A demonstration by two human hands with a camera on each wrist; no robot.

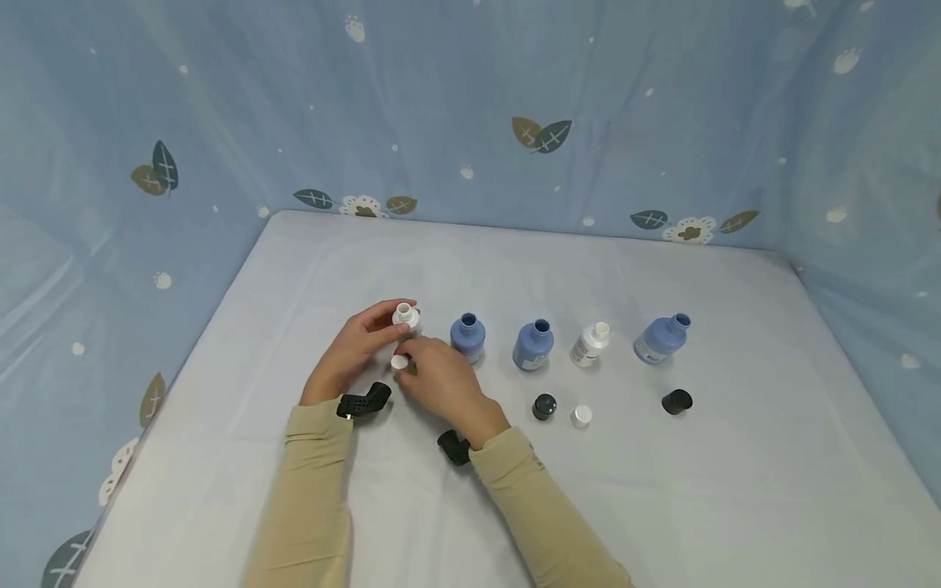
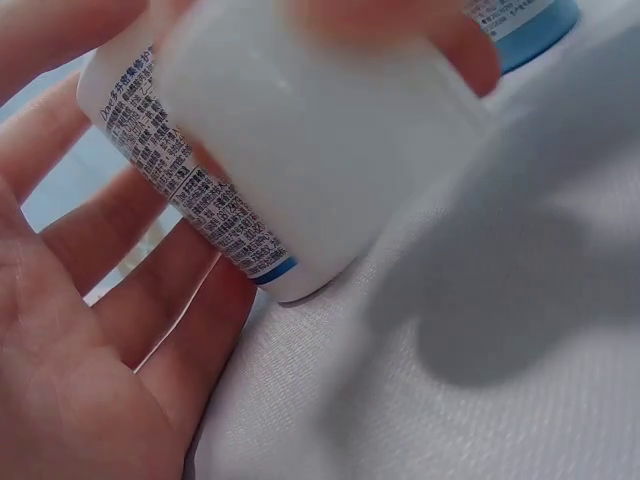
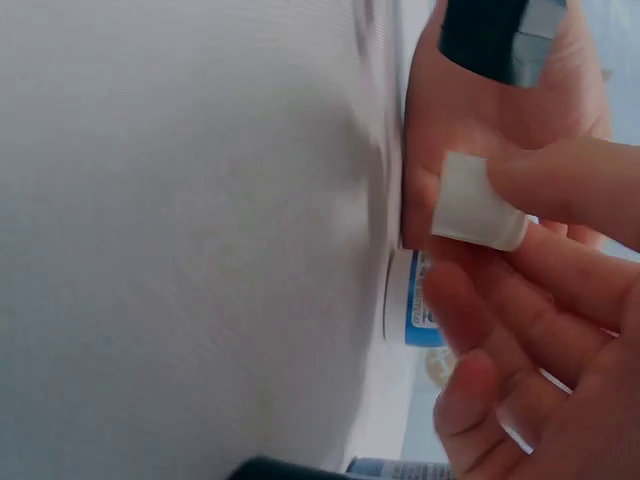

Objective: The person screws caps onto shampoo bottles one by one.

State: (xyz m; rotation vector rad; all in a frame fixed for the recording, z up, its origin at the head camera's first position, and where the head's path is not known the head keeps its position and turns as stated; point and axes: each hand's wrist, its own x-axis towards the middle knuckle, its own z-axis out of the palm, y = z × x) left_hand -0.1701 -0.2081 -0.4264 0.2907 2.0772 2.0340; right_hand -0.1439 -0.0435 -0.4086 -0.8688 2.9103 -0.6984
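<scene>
At the left of the table my left hand (image 1: 351, 347) holds a small white bottle (image 1: 407, 317), thumb on one side and fingers on the other. The bottle stands uncapped, its neck upward. In the left wrist view, printed text and a blue band show on the bottle (image 2: 195, 190). My right hand (image 1: 444, 382) pinches a white cap (image 1: 399, 362) between thumb and fingers, apart from the bottle and on its near side. The right wrist view shows this cap (image 3: 470, 205) from the side. Close and blurred, the cap (image 2: 300, 130) covers part of the bottle in the left wrist view.
Rightward stand a blue bottle (image 1: 468, 333), a second blue bottle (image 1: 532, 347), another white bottle (image 1: 590, 345) and a third blue bottle (image 1: 660, 340), all uncapped. Nearer lie a black cap (image 1: 544, 407), a white cap (image 1: 581, 416) and a taller black cap (image 1: 676, 401).
</scene>
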